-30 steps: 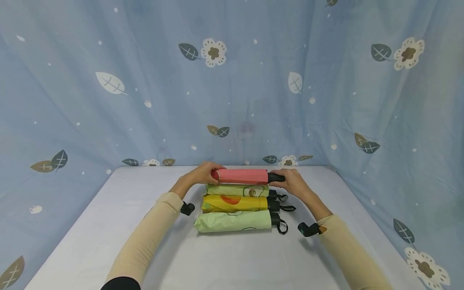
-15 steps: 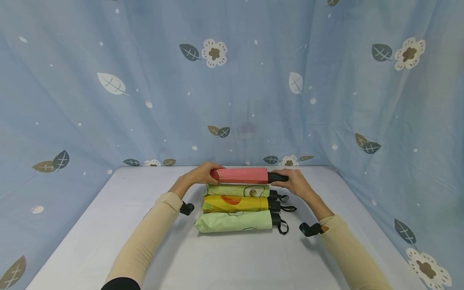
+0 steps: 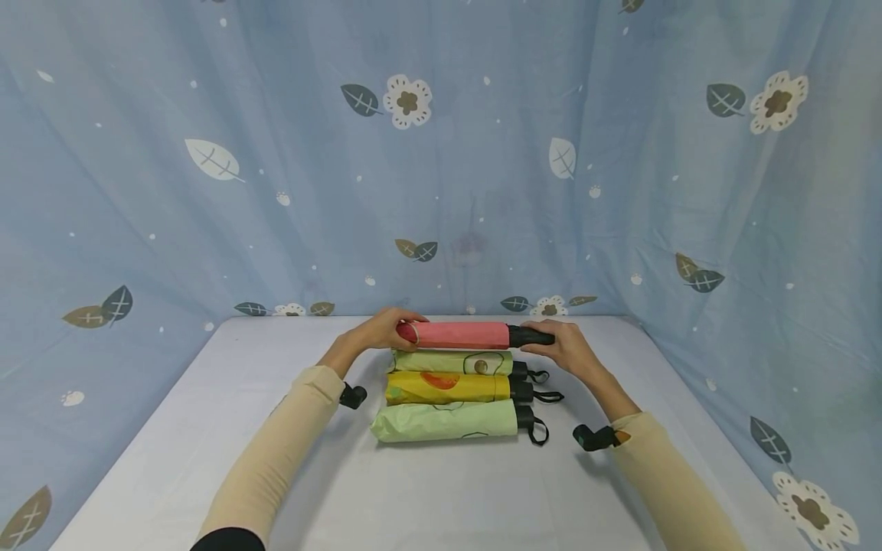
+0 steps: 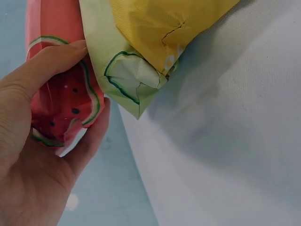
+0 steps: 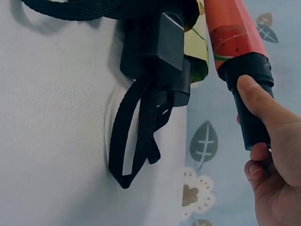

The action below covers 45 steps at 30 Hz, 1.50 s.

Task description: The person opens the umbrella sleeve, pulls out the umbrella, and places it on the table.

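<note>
Left edge of table (image 3: 172, 409): slants inward toward the far side; white surface extends between it and the left arm.

Left hand (image 3: 379, 330): grasping the left end of the red umbrella (image 3: 463, 334), thumb across the near face, fingers round the far side; watermelon print with dark seeds under the grip.

Red umbrella: folded, at the far edge of the table, farthest of four in a row. Long axis left to right, roughly parallel to that edge; fabric end points left, black handle right. Whether it touches the table cannot be told. Patterned blue curtain (image 3: 455, 153) rises behind, leaving little room on that side.

Nearer, in order, three folded umbrellas on nearly the same axis, handles right: green avocado-print umbrella (image 3: 437, 362), just beside the red one; yellow umbrella (image 3: 448, 387); pale green umbrella (image 3: 441, 423), its black strap (image 3: 540, 432) looped on the table. White surface continues on the near side.

Right hand (image 3: 563, 343): gripping the red umbrella's handle, thumb laid along it, fingers curled about the end.

Right edge of table: slants inward likewise, apart from the right hand, white surface between.
</note>
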Each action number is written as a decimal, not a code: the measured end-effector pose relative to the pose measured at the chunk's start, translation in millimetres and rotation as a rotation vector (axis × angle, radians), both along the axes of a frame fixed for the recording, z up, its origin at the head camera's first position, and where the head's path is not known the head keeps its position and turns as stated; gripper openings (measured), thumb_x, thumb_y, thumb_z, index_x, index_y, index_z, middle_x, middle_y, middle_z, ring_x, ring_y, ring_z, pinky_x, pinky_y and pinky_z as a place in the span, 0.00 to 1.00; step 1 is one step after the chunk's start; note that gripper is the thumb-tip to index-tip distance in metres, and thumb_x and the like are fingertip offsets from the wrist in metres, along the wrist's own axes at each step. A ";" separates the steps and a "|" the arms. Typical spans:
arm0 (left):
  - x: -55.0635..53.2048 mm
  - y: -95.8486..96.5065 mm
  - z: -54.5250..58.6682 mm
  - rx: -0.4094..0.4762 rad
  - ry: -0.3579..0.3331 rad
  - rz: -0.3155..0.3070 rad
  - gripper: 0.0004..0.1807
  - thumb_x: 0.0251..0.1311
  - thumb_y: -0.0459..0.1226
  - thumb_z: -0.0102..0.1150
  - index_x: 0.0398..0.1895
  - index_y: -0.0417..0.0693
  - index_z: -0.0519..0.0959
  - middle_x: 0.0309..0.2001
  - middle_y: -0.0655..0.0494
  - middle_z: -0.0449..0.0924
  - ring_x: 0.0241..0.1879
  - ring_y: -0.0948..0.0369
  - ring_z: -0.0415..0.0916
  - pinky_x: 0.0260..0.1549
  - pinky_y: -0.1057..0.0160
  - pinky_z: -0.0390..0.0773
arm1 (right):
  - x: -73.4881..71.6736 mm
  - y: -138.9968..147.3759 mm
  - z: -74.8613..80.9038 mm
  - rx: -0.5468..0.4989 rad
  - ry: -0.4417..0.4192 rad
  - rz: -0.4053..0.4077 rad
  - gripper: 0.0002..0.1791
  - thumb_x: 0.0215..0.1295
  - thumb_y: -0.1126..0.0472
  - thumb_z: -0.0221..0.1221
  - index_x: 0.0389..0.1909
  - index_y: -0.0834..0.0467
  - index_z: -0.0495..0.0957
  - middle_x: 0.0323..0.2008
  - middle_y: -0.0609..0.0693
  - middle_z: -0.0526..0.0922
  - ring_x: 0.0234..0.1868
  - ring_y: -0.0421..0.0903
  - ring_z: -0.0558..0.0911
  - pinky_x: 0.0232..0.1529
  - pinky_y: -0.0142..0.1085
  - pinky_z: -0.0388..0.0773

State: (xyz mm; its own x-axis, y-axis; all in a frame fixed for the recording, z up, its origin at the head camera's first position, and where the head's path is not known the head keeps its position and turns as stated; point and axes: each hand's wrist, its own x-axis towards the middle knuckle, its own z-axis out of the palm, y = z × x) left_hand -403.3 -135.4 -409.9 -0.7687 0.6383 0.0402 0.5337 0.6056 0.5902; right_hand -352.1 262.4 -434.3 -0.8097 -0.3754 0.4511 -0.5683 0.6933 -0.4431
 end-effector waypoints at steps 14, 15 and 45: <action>1.8 -3.8 -1.3 0.010 0.006 0.010 0.32 0.55 0.35 0.70 0.65 0.48 0.73 0.57 0.42 0.77 0.40 0.59 0.75 0.32 0.66 0.76 | 4.1 8.1 2.5 -0.029 0.051 -0.007 0.26 0.55 0.57 0.71 0.57 0.56 0.81 0.50 0.59 0.85 0.34 0.49 0.82 0.29 0.34 0.74; 1.5 -3.6 -1.0 0.013 0.008 0.008 0.32 0.55 0.35 0.70 0.65 0.47 0.73 0.57 0.42 0.77 0.39 0.59 0.75 0.31 0.66 0.76 | 4.2 9.0 2.8 -0.028 0.053 -0.009 0.26 0.55 0.57 0.71 0.57 0.55 0.81 0.50 0.59 0.85 0.36 0.50 0.83 0.31 0.36 0.76; -2.1 -7.0 -1.1 0.052 -0.007 0.016 0.30 0.56 0.33 0.68 0.65 0.47 0.74 0.52 0.44 0.79 0.37 0.58 0.74 0.29 0.65 0.73 | 10.1 38.7 -8.1 -0.066 0.054 -0.065 0.26 0.56 0.56 0.71 0.57 0.55 0.81 0.55 0.58 0.83 0.48 0.56 0.84 0.37 0.39 0.81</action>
